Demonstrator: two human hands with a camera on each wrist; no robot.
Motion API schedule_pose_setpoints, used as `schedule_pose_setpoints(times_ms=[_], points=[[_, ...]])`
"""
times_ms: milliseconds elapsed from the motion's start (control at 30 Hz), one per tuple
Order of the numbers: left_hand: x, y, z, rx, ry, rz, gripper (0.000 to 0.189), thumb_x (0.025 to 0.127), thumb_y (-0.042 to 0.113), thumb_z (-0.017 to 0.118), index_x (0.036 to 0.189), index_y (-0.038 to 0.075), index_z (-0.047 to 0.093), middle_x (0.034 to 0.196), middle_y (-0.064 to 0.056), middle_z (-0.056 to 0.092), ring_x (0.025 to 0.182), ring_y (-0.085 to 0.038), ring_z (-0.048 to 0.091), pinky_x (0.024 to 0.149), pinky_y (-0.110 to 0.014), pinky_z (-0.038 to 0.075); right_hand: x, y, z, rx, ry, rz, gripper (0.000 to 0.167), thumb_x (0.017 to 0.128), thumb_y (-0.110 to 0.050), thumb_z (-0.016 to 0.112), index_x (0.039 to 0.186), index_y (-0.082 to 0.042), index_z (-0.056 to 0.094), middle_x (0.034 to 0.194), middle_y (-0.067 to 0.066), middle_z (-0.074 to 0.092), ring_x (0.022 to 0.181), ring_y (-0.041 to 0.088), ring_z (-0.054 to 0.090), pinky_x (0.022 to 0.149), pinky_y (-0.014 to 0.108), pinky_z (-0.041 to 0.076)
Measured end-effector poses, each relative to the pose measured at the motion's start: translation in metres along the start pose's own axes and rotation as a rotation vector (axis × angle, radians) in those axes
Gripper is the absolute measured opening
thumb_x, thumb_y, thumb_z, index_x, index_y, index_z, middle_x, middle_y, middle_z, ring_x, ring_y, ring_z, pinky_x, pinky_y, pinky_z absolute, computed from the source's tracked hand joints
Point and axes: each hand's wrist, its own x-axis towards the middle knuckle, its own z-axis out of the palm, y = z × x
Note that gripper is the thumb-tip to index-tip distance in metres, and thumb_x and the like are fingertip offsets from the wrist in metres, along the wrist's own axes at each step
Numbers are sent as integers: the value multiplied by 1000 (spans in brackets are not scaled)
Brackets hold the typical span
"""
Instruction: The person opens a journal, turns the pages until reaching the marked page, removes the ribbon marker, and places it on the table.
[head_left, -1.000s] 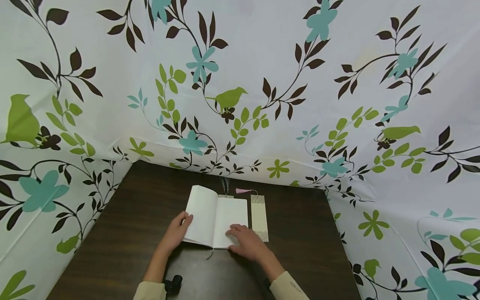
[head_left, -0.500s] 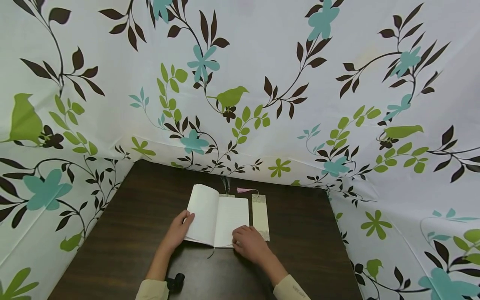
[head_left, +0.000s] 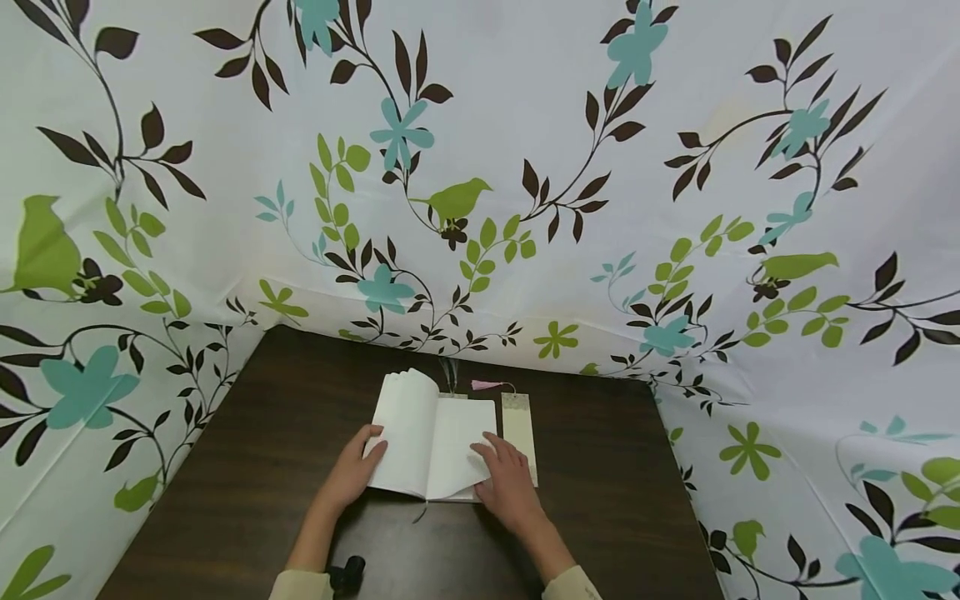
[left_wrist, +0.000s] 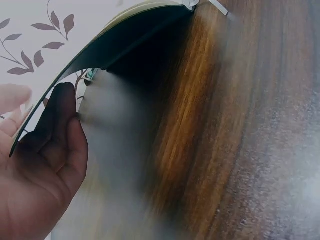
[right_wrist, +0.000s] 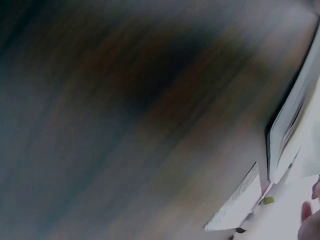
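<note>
An open notebook (head_left: 405, 433) with blank white pages lies before me on the dark wooden table, its ribbon (head_left: 420, 512) trailing off the near edge. My left hand (head_left: 351, 471) grips the notebook's left side, thumb over the pages. From below, the left wrist view shows its fingers under the dark cover (left_wrist: 130, 45), which is raised off the table. At the lower right corner, a page (head_left: 459, 458) is lifted, with my right hand (head_left: 510, 487) pinching it, thumb below and fingers above. Only a bit of that hand shows in the right wrist view.
Just right of the notebook lies a cream bookmark (head_left: 517, 425) with a pink tassel (head_left: 487, 385). Another bookmark (head_left: 453, 396) with a grey tassel is mostly hidden behind the notebook. A patterned curtain (head_left: 480, 317) closes off the table's far edge.
My right hand has moved from lying on the right page to its lower corner, and that corner is now raised. My left hand keeps its hold; the left pages' tops have fanned slightly.
</note>
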Motion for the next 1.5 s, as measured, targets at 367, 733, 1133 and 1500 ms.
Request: schedule_pose_setpoints(times_ms=[367, 733, 1133, 1500], points=[[-2, -5, 3, -63, -57, 103, 49, 117, 7, 37, 166, 13, 42, 175, -17, 33, 163, -38, 23, 128, -64, 22, 11, -40, 14, 411, 88, 351, 55, 92, -30, 84, 140, -9, 68, 157, 19, 54, 146, 44, 48, 109, 72, 25], [-6, 12, 6, -101, 6, -42, 56, 119, 39, 38, 150, -3, 56, 148, -26, 63, 137, -38, 58, 115, -53, 44, 17, -80, 31, 291, -121, 7, 46, 105, -32, 68, 150, -25, 62, 161, 9, 53, 143, 32, 55, 107, 59, 47], [-2, 10, 4, 117, 175, 30, 33, 111, 31, 63, 88, 8, 60, 101, -11, 62, 93, -23, 54, 82, -35, 43, 20, -62, 20, 170, -150, -27, 44, 104, -31, 71, 146, -20, 63, 138, 4, 62, 123, 25, 61, 96, 47, 54], [2, 7, 6, 18, 135, -53, 33, 116, 29, 51, 100, 4, 64, 97, -12, 65, 88, -20, 57, 79, -33, 46, 18, -32, 12, 8, -305, -7, 64, 96, -51, 77, 152, -26, 61, 161, 8, 52, 141, 31, 55, 106, 58, 50]])
